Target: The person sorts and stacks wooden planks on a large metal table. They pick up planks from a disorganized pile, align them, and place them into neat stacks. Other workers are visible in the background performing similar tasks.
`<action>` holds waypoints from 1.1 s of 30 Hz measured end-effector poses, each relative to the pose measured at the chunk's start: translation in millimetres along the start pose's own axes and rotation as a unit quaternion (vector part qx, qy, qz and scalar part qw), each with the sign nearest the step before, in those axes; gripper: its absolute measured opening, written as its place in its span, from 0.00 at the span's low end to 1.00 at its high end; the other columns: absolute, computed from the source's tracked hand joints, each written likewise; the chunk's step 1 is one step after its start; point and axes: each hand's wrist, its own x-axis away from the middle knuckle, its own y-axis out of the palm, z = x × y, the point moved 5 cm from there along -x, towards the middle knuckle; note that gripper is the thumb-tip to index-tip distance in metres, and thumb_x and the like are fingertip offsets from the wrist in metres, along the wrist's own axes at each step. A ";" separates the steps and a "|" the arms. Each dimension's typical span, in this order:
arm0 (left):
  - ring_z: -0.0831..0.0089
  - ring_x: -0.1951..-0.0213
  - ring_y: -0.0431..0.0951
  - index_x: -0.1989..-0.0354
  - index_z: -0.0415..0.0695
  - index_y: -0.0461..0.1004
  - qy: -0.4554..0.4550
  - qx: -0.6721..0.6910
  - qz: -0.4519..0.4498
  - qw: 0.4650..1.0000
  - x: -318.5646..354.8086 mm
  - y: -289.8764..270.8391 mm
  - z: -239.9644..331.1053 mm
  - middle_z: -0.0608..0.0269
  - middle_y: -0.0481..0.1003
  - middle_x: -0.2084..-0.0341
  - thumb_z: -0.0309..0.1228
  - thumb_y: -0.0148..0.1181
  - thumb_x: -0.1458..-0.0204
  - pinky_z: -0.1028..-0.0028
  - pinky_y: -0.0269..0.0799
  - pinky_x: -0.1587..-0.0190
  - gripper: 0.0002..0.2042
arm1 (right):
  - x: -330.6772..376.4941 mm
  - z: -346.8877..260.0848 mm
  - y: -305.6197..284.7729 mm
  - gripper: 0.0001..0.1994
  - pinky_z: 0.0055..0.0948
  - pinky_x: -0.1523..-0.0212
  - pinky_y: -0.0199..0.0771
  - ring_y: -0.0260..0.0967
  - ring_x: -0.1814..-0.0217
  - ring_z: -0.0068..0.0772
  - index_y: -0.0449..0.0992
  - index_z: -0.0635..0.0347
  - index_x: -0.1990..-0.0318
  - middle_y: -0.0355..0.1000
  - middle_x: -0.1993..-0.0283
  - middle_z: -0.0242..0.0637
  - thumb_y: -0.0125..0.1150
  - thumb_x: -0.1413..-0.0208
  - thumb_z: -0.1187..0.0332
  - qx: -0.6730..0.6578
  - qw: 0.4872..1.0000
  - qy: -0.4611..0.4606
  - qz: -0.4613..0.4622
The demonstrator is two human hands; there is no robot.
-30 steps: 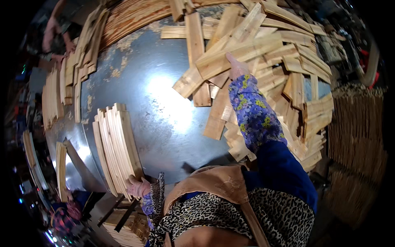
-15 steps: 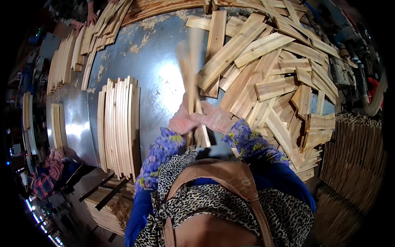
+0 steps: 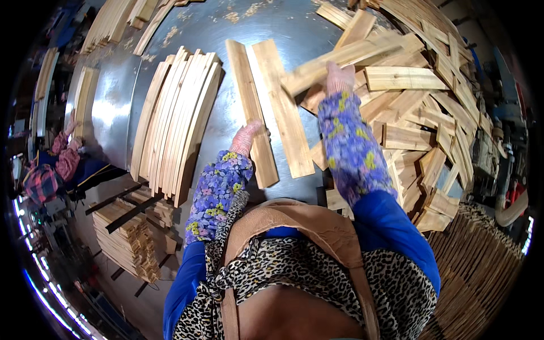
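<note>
My left hand (image 3: 247, 137), in a pale glove, is closed on the left edge of a wooden board (image 3: 242, 85) lying on the metal table (image 3: 204, 124). Just right of it, a second wooden board (image 3: 286, 116) lies flat at a slight slant, touched by neither hand. Farther right my right hand (image 3: 340, 79), gloved too, grips a third wooden board (image 3: 351, 55) at the left side of a loose heap of boards (image 3: 405, 105). That board is smeared by motion, and its near-left end overlaps the second board. The right fingertips are partly hidden.
A row of boards on edge (image 3: 178, 119) stands left of my left hand. Below the table's front edge is a stacked pile of boards (image 3: 127, 238) with dark bars. At the far left works another person (image 3: 48, 178). More stacked wood (image 3: 481, 272) stands at the lower right.
Two boards held upright between both hands now lie flat side by side. My right hand has moved right and taken hold of another board. The view has shifted.
</note>
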 end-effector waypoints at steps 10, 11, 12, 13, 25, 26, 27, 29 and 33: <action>0.59 0.56 0.84 0.37 0.29 0.74 0.105 -0.049 -0.060 0.991 1.5 -73.7 15.1 0.48 0.83 0.53 0.32 0.75 0.46 0.63 0.82 0.51 0.30 | 319.1 -5.3 83.6 0.22 0.45 0.33 0.74 0.76 0.40 0.57 0.78 0.56 0.39 0.79 0.46 0.54 0.59 0.32 0.53 0.351 0.745 -0.295 -0.485; 0.59 0.56 0.84 0.38 0.29 0.74 0.115 -0.101 -0.029 0.988 2.2 -77.6 22.1 0.48 0.83 0.54 0.32 0.74 0.45 0.63 0.82 0.51 0.29 | 307.7 -7.1 72.8 0.27 0.52 0.33 0.73 0.73 0.38 0.60 0.75 0.56 0.35 0.75 0.39 0.57 0.64 0.39 0.53 0.375 0.787 -0.334 -0.357; 0.59 0.56 0.84 0.38 0.30 0.74 0.126 -0.153 0.003 0.980 6.3 -81.8 26.3 0.49 0.83 0.55 0.32 0.73 0.45 0.63 0.82 0.52 0.28 | 295.9 -1.7 62.7 0.31 0.54 0.34 0.73 0.71 0.36 0.61 0.73 0.55 0.33 0.73 0.37 0.58 0.67 0.42 0.53 0.412 0.796 -0.374 -0.237; 0.59 0.57 0.84 0.38 0.30 0.74 0.139 -0.204 0.032 0.969 11.5 -85.1 32.8 0.49 0.83 0.56 0.32 0.72 0.44 0.63 0.82 0.53 0.27 | 283.1 2.7 50.0 0.34 0.57 0.35 0.73 0.69 0.34 0.63 0.71 0.55 0.31 0.71 0.35 0.58 0.70 0.45 0.53 0.444 0.792 -0.406 -0.108; 0.47 0.52 0.81 0.38 0.44 0.75 0.424 -0.587 0.153 0.672 104.1 -120.4 90.3 0.48 0.79 0.55 0.40 0.64 0.42 0.48 0.77 0.48 0.24 | 362.3 26.2 140.1 0.24 0.52 0.51 0.83 0.83 0.54 0.59 0.73 0.56 0.36 0.82 0.55 0.58 0.58 0.35 0.54 0.280 0.852 -0.139 -0.421; 0.46 0.47 0.78 0.39 0.44 0.76 0.432 -0.600 0.125 0.662 114.8 -118.9 96.3 0.48 0.78 0.51 0.40 0.64 0.42 0.47 0.73 0.43 0.24 | 397.8 29.2 166.3 0.20 0.54 0.53 0.83 0.82 0.55 0.59 0.78 0.53 0.41 0.82 0.55 0.54 0.57 0.33 0.52 0.288 0.824 -0.193 -0.447; 0.46 0.42 0.75 0.39 0.44 0.77 0.438 -0.610 0.092 0.653 125.4 -115.5 99.6 0.49 0.77 0.47 0.41 0.65 0.43 0.46 0.69 0.38 0.24 | 425.8 32.6 188.5 0.21 0.52 0.52 0.83 0.82 0.53 0.57 0.78 0.54 0.42 0.82 0.54 0.53 0.57 0.32 0.51 0.290 0.796 -0.221 -0.484; 0.44 0.40 0.73 0.39 0.43 0.78 0.464 -0.594 0.110 0.648 125.4 -122.5 93.5 0.48 0.77 0.45 0.42 0.65 0.42 0.46 0.67 0.35 0.25 | 444.0 34.9 208.0 0.23 0.48 0.48 0.81 0.82 0.49 0.53 0.79 0.56 0.42 0.83 0.51 0.51 0.57 0.31 0.49 0.281 0.737 -0.235 -0.568; 0.45 0.40 0.74 0.39 0.42 0.78 0.481 -0.567 0.135 0.655 110.9 -105.7 97.9 0.46 0.77 0.43 0.43 0.67 0.43 0.46 0.67 0.35 0.26 | 362.6 31.0 153.5 0.26 0.42 0.40 0.78 0.81 0.42 0.45 0.81 0.60 0.42 0.83 0.46 0.48 0.57 0.30 0.45 0.245 0.764 -0.205 -0.561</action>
